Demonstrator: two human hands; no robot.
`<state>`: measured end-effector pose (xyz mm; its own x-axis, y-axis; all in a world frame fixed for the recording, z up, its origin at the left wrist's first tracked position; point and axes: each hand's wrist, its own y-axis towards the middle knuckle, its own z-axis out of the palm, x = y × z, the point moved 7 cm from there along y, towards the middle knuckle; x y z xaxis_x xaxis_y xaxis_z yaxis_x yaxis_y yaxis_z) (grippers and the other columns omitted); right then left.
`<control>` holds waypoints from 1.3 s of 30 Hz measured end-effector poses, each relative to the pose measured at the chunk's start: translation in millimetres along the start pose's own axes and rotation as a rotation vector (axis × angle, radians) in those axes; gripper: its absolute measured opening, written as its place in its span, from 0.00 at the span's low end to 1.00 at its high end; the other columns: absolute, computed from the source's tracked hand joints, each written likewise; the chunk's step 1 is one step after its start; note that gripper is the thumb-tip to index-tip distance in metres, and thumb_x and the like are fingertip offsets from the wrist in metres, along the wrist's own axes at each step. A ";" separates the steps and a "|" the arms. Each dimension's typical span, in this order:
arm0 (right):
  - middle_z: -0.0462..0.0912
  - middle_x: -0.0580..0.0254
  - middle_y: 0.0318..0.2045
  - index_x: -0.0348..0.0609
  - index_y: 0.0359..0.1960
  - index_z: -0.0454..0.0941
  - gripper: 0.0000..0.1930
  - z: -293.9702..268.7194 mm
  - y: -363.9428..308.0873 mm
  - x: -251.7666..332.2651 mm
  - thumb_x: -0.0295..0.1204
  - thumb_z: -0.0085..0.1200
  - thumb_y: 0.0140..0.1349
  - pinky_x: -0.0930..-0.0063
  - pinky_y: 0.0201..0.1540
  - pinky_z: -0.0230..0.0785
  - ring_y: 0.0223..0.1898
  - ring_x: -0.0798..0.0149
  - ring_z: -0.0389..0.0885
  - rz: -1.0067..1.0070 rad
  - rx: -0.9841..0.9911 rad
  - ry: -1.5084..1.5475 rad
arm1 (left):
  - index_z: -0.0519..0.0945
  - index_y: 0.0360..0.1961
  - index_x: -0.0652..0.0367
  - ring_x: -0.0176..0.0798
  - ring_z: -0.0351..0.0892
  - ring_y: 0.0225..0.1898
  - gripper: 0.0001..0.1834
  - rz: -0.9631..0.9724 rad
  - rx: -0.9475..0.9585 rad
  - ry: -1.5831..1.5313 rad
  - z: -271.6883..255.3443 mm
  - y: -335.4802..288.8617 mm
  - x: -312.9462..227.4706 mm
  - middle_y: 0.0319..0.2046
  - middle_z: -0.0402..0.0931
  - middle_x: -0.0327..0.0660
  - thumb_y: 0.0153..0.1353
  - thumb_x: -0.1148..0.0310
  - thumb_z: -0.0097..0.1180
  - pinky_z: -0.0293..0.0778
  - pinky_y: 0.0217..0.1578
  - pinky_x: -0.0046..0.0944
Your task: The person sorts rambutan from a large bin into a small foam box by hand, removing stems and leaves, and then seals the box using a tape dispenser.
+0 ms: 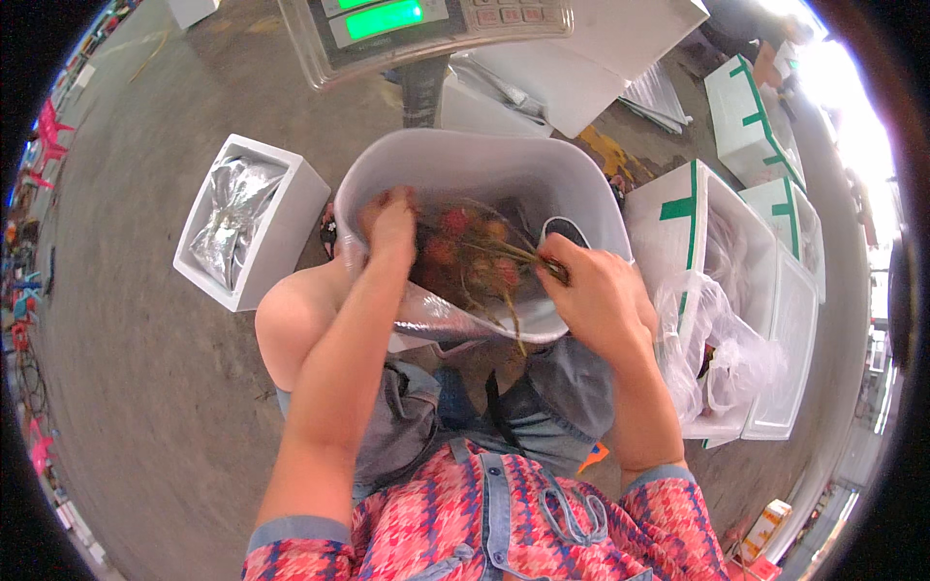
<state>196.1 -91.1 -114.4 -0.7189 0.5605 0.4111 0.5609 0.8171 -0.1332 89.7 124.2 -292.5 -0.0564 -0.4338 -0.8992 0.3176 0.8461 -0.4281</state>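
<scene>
Between my knees stands a whitish plastic tub (465, 145) with a shiny liner (436, 312) over its near edge. Inside lies a bunch of round reddish fruit (453, 223) on thin brown stems; the exact kind is too blurred to name. My right hand (593, 290), at the tub's right side, is closed round the gathered stems (518, 254). Reaching in at the left wall, my left hand (389, 221) is bent downward beside the fruit. Its fingertips are blurred and partly hidden, so what they touch cannot be made out.
A white foam box (254, 232) with a silver liner stands at left. Beyond the tub is a scale (446, 34) with a lit green display. At right are foam boxes (668, 189) with green tape and a clear plastic bag (722, 363). Flat white foam pieces (591, 68) lie behind.
</scene>
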 end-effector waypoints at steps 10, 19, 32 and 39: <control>0.83 0.48 0.29 0.39 0.38 0.78 0.13 2.3 -13.0 -51.5 0.32 0.61 0.54 0.58 0.36 0.71 0.32 0.47 0.82 0.112 -0.019 0.278 | 0.81 0.44 0.60 0.33 0.75 0.31 0.11 0.078 0.541 -0.513 29.5 -36.7 -55.5 0.29 0.76 0.36 0.68 0.67 0.51 0.71 0.37 0.34; 0.82 0.49 0.26 0.36 0.37 0.78 0.12 1.9 -17.6 -60.5 0.30 0.62 0.53 0.65 0.32 0.69 0.27 0.56 0.81 0.111 -0.019 0.390 | 0.82 0.49 0.48 0.50 0.72 0.42 0.16 0.900 0.559 0.996 57.1 -97.6 -55.1 0.37 0.77 0.42 0.58 0.68 0.59 0.68 0.48 0.49; 0.76 0.67 0.21 0.34 0.34 0.78 0.11 -0.5 -11.5 -54.6 0.28 0.64 0.53 0.78 0.29 0.63 0.25 0.75 0.70 0.062 -0.012 0.695 | 0.79 0.54 0.52 0.50 0.71 0.44 0.18 0.950 0.843 0.696 81.7 -122.7 -40.7 0.41 0.77 0.43 0.62 0.73 0.55 0.67 0.49 0.45; 0.77 0.72 0.25 0.36 0.34 0.77 0.08 0.9 3.8 -65.5 0.23 0.64 0.55 0.85 0.31 0.60 0.27 0.81 0.69 0.162 -0.080 0.790 | 0.81 0.43 0.59 0.50 0.75 0.34 0.09 0.749 0.683 0.565 70.5 -112.6 -44.9 0.32 0.77 0.45 0.62 0.71 0.56 0.72 0.36 0.43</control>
<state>244.9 -124.6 -142.6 -0.1402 0.3860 0.9118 0.6822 0.7051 -0.1936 123.1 26.6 -197.5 0.0020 0.4509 -0.8926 0.8851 0.4146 0.2114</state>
